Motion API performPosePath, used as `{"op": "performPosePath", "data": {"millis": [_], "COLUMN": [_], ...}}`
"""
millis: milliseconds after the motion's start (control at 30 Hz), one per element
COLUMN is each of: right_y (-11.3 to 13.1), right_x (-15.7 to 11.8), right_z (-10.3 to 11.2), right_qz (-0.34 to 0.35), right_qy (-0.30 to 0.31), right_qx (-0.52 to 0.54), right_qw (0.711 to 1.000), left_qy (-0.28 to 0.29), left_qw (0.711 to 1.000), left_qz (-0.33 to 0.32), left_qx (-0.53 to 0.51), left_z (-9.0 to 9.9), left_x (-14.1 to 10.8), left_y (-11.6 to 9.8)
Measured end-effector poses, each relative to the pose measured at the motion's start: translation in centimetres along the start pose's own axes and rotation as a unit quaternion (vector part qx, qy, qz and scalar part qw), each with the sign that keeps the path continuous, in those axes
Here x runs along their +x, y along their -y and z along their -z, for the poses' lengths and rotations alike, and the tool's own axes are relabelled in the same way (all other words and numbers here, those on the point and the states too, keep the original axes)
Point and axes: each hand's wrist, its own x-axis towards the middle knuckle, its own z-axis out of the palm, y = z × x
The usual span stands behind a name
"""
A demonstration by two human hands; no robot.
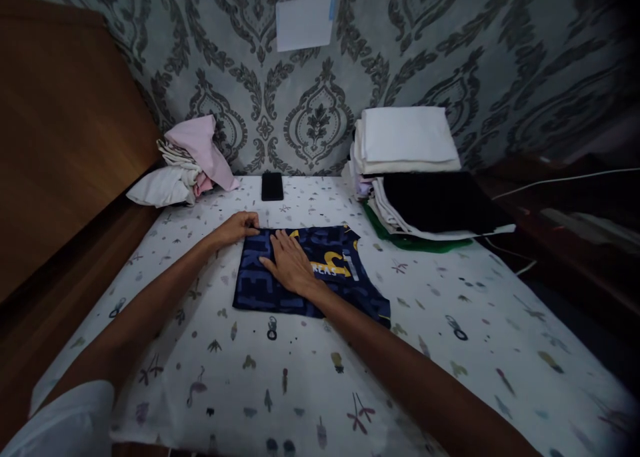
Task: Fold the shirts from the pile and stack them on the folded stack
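A navy garment (255, 280) with yellow and white print lies flat and folded on the white patterned cover (300, 377). At its far left corner, my left hand (239, 229) pinches the fabric edge between closed fingers. My right hand (289, 263) rests palm down on the middle of the garment, its fingers spread, covering part of the print.
Behind the garment lies a black phone (273, 187). Rumpled pink and white clothes (193, 167) are at the back left, beside a brown wooden panel (65, 130). Folded white cloths (410, 137) and a black folded cloth (440, 200) are stacked at the back right.
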Motion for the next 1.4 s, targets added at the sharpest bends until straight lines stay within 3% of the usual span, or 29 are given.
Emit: {"op": "performPosePath", "data": {"millis": [100,200,300,433,533,600,767,867,1067,1400], "right_y": [0.0,0.1,0.2,0.5,0.4,0.3,-0.1,-0.1,0.1,1.0], "right_x": [0.0,-0.1,-0.2,-0.1,-0.1,0.0,0.0,0.1,0.1,0.6], "right_z": [0.0,0.1,0.3,0.5,0.4,0.1,-0.4,-0.6,-0.6,0.6], "right_qz": [0.001,0.006,0.004,-0.001,0.000,0.004,0.011,0.011,0.015,0.015], "right_qy": [0.007,0.004,0.008,0.023,0.024,0.016,0.009,0.006,0.004,0.010], "right_qx": [-0.001,0.001,-0.004,-0.012,-0.014,-0.011,-0.003,0.002,-0.010,-0.026], "right_qw": [1.000,1.000,1.000,1.000,1.000,1.000,1.000,1.000,1.000,1.000], "left_qy": [0.034,0.053,0.022,-0.060,-0.112,-0.113,-0.009,-0.001,-0.061,-0.059], "left_qw": [0.999,0.997,0.992,0.972,0.956,0.960,0.961,0.945,0.918,0.874], "left_qz": [-0.006,-0.019,-0.030,-0.029,-0.032,-0.040,-0.090,-0.089,-0.025,0.130], "left_qx": [-0.014,0.045,0.123,0.225,0.268,0.255,0.260,0.316,0.392,0.465], "left_z": [0.6,1.2,1.6,1.2,0.6,0.0,-2.4,-4.4,-7.4,-8.6], "left_x": [0.5,0.6,0.3,-1.5,-4.3,-7.0,-14.8,-17.5,-17.0,-16.4], "left_y": [0.0,0.2,0.4,-0.2,-1.8,-3.6,-8.1,-8.9,-8.5,-10.2]}}
